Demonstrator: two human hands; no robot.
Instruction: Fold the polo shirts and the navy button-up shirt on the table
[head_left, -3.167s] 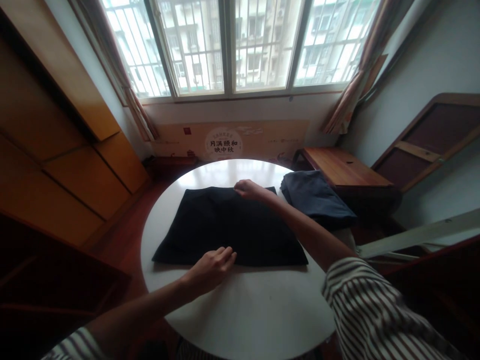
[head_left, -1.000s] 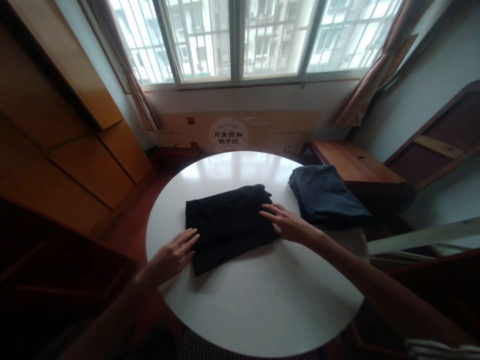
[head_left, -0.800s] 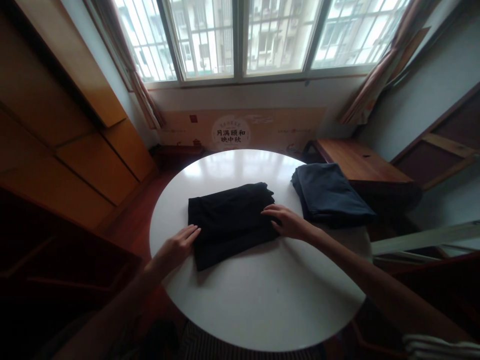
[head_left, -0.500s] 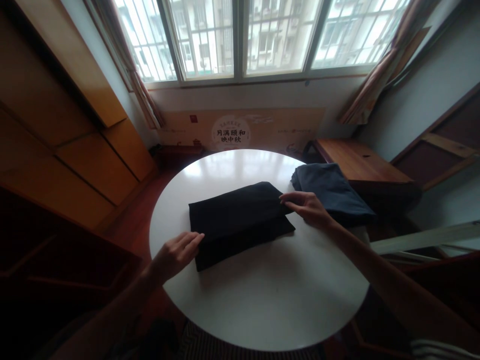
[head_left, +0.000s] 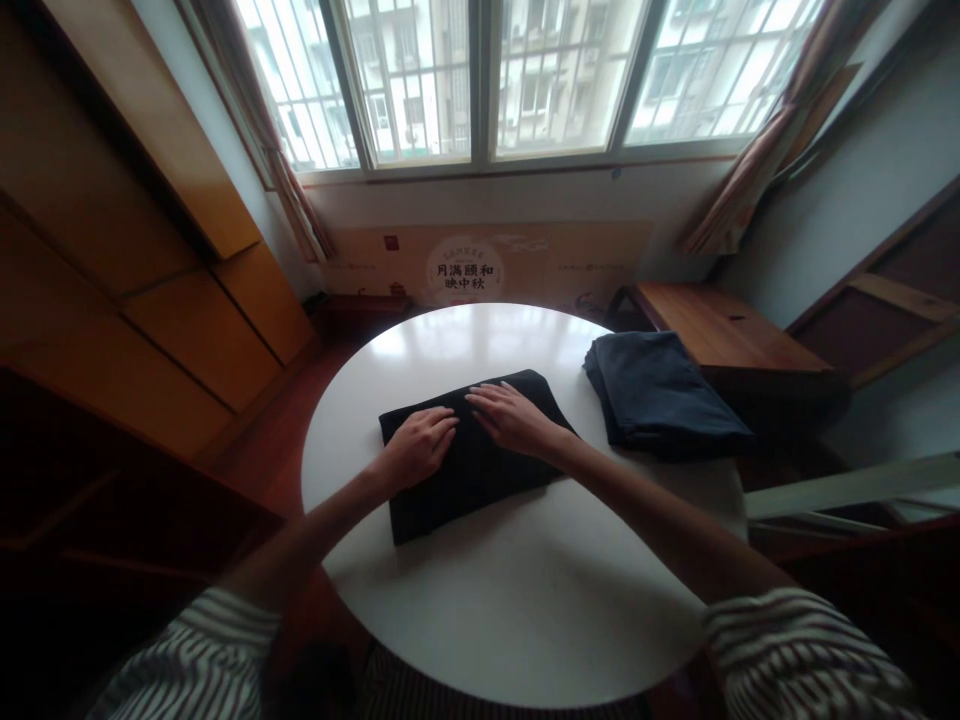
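Note:
A folded black garment (head_left: 465, 475) lies flat on the round white table (head_left: 540, 590); its exact kind does not show. My left hand (head_left: 421, 445) rests on its upper left part, palm down with the fingers stretched out. Close beside it, my right hand (head_left: 510, 415) lies flat on the upper middle of the cloth, fingers extended towards the left. Neither hand grips the fabric. To the right, near the table's edge, sits a folded dark blue garment (head_left: 660, 390), apart from both hands.
Behind the table at the right stands a wooden desk (head_left: 742, 325). Wooden cabinets (head_left: 202, 320) line the left side. A printed banner (head_left: 555, 255) runs along the wall under the barred window (head_left: 555, 80), with curtains (head_left: 727, 215) at its sides.
Both hands have let go of the black garment's side edges and moved inward onto its top. The raised upper layer at its right now lies down flat.

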